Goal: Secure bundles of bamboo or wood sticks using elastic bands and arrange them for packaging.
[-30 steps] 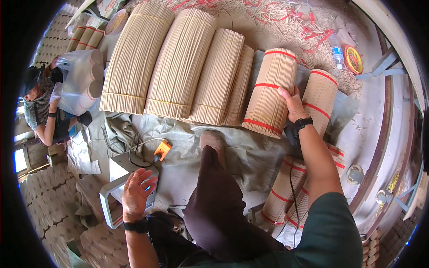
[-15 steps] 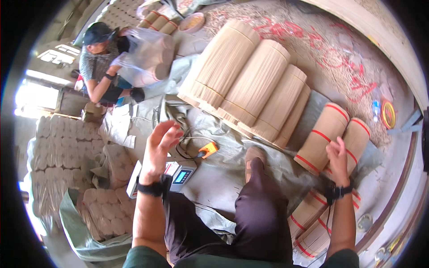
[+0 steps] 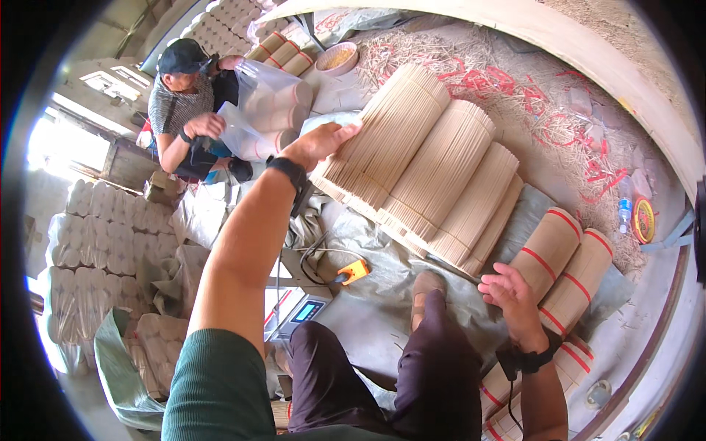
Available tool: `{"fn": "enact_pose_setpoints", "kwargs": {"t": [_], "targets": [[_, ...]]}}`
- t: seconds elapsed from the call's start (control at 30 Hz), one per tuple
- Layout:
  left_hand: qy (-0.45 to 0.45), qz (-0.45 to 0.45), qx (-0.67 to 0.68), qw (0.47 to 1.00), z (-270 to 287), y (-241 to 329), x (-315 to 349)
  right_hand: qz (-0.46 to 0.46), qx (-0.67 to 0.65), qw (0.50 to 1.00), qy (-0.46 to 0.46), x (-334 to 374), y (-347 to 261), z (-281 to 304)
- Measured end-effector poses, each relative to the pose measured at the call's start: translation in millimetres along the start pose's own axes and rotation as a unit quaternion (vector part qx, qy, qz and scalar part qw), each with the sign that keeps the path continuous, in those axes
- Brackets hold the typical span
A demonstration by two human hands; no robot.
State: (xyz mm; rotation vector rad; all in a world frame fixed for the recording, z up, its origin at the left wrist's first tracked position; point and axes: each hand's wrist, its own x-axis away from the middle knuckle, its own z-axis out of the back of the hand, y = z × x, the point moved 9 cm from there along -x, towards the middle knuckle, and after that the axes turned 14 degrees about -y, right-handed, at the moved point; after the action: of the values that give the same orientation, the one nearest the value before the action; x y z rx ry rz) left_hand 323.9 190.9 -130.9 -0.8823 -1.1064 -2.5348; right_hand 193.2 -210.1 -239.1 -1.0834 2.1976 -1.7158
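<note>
My left hand (image 3: 318, 145) reaches out to the left side of the largest bundle of thin wooden sticks (image 3: 401, 132), its fingers stretched out at the bundle's edge; whether they touch it is unclear. More stick bundles (image 3: 445, 165) lie beside that one in a row, each with thin bands round it. Nothing is held by my right hand (image 3: 509, 294), whose loosely bent fingers are apart. It hovers just left of two red-banded stick bundles (image 3: 548, 246).
A digital scale (image 3: 298, 312) and an orange socket block (image 3: 354, 272) sit by my knees. Wrapped bundles (image 3: 88, 294) are stacked at left. Across from me a person (image 3: 184, 106) handles a plastic bag (image 3: 257, 110). Loose sticks and red strips (image 3: 500, 84) litter the far floor.
My left hand has moved up and right to the largest bundle. My right hand has moved left and down, off the red-banded bundles. The other person's near hand has shifted on the bag.
</note>
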Motion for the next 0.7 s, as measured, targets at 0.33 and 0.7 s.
{"fn": "enact_pose_setpoints", "kwargs": {"t": [0.33,0.7], "targets": [[-0.148,-0.073,0.128,0.978,-14.2,-27.1,-57.1,-0.020,-0.013,1.000,-0.019,-48.4,18.8,-10.6],[-0.062,-0.180,-0.106,0.976,-47.5,82.5,26.3,-0.004,-0.047,0.998,-0.034,-97.5,-15.4,-6.8]]}}
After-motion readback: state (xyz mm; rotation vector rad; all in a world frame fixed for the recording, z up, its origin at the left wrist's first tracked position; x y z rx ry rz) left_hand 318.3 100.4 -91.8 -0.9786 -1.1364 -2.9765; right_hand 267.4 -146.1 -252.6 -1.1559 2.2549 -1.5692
